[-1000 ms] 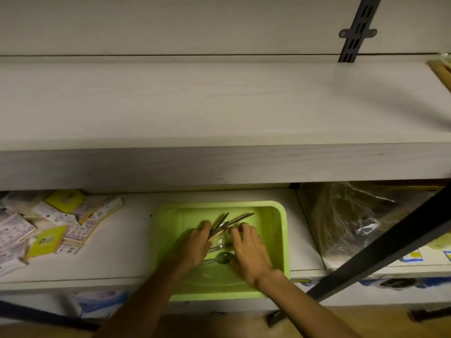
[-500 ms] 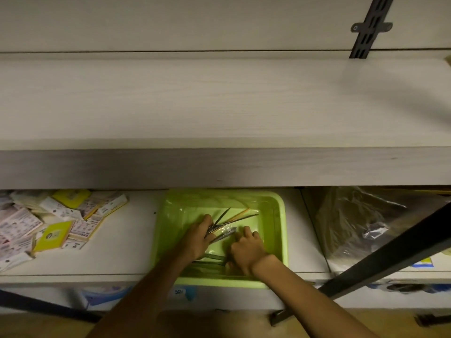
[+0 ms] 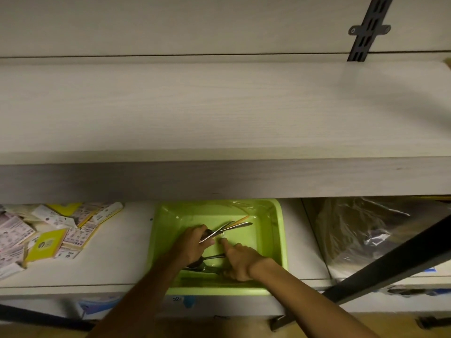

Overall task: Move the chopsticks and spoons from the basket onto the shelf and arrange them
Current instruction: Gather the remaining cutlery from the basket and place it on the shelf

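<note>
Both my hands work inside the green basket (image 3: pixel 277 240), which sits on the lower shelf (image 3: pixel 127 262) beneath the wide, pale upper shelf (image 3: pixel 219 106). My left hand (image 3: pixel 192 245) has its grip closed around a bundle of metal spoons and chopsticks (image 3: pixel 229 229), their handles fanning up and to the right, one yellowish stick among them. My right hand (image 3: pixel 240 261) lies low over the basket floor, index finger stretched toward the bundle; whether its curled fingers hold anything I cannot tell. More spoons (image 3: pixel 207 263) lie on the basket floor between my wrists. Scattered packets (image 3: pixel 48 237) crowd the lower shelf to the left; a clear plastic bag (image 3: pixel 361 235) sits to the right.
</note>
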